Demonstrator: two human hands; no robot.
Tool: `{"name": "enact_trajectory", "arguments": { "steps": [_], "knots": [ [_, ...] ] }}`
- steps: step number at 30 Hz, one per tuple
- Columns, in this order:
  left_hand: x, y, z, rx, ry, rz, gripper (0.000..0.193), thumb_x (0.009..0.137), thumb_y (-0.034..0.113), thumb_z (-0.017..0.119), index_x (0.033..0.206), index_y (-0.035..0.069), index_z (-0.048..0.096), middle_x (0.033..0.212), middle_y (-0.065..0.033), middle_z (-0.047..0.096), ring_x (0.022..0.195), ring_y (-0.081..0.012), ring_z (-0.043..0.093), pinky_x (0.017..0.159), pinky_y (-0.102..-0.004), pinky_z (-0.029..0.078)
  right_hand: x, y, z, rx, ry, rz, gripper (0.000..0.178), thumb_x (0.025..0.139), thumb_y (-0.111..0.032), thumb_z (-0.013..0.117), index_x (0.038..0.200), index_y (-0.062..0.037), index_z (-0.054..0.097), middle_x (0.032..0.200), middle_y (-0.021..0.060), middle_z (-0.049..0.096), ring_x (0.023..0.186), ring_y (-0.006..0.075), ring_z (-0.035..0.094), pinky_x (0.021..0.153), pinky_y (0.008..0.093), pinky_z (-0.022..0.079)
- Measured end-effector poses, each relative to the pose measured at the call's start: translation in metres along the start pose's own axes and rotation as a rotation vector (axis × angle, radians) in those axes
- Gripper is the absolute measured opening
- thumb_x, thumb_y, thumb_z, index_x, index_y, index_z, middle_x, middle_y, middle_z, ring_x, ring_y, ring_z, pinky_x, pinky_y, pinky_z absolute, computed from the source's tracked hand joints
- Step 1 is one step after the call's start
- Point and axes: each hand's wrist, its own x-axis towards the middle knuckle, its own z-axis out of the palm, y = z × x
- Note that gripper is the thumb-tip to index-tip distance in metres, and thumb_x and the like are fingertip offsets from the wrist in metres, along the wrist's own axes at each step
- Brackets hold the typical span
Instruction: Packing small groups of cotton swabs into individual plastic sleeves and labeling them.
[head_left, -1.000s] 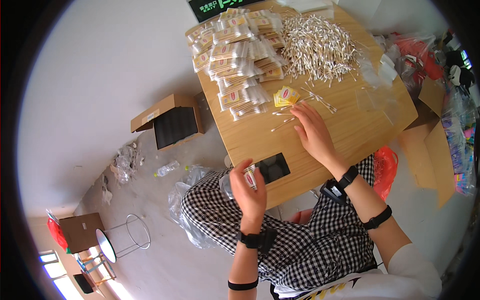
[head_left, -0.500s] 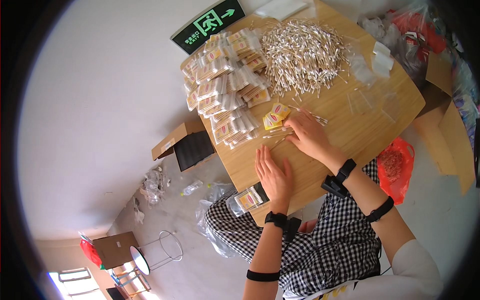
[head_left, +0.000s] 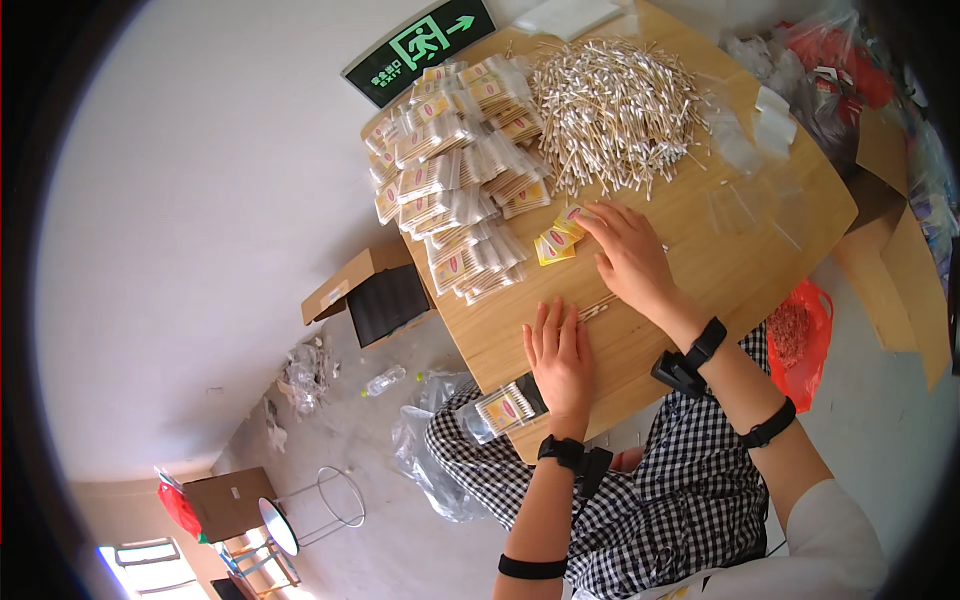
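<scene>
My left hand (head_left: 562, 365) lies with fingers stretched on the wooden table near its front edge. A few loose cotton swabs (head_left: 594, 311) lie by its fingertips. My right hand (head_left: 637, 262) reaches further in, fingers extended, its fingertips at several small yellow cards (head_left: 557, 242) fanned on the table. Whether those fingertips grip a card cannot be made out. Beyond the cards is a big heap of cotton swabs (head_left: 620, 115). To its left are piled filled clear packs of swabs with yellow cards (head_left: 430, 180). One more filled pack (head_left: 504, 408) sits at the table's front left corner.
Clear plastic bags (head_left: 735, 150) lie on the right of the table (head_left: 690, 290). A red bag (head_left: 800, 340) hangs at its right edge. Cardboard boxes (head_left: 370, 285) stand on both sides. An exit sign (head_left: 418, 50) is at the back left.
My right hand has moved away from me onto the yellow cards. The loose swabs beside the cards have gone from there; a few show by my left fingertips, and that hand has shifted slightly right.
</scene>
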Motion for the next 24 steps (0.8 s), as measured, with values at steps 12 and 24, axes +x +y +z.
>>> {"name": "enact_trajectory", "arguments": {
  "steps": [12,24],
  "knots": [
    [0.001,0.001,-0.002,-0.050,0.020,-0.034,0.026,0.091,0.010,0.062,0.117,0.006,0.065,0.129,-0.0092,0.061,0.129,-0.0302,0.050,0.112,-0.0502,0.033,0.036,0.013,0.031,-0.024,-0.024,-0.184,0.032,0.075,-0.001,0.064,0.106,-0.0036,0.067,0.105,0.0095,0.070,0.100,0.0253,0.064,0.098,0.0408,0.045],
    [0.002,0.000,-0.003,-0.083,0.055,-0.009,0.025,0.089,0.008,0.064,0.113,0.004,0.066,0.129,-0.0108,0.061,0.126,-0.0324,0.053,0.110,-0.0505,0.036,0.009,0.017,-0.002,0.068,0.070,-0.006,0.044,0.078,0.000,0.069,0.120,-0.0044,0.058,0.118,0.0127,0.063,0.109,0.0333,0.058,0.097,0.0448,0.044]
  ]
}}
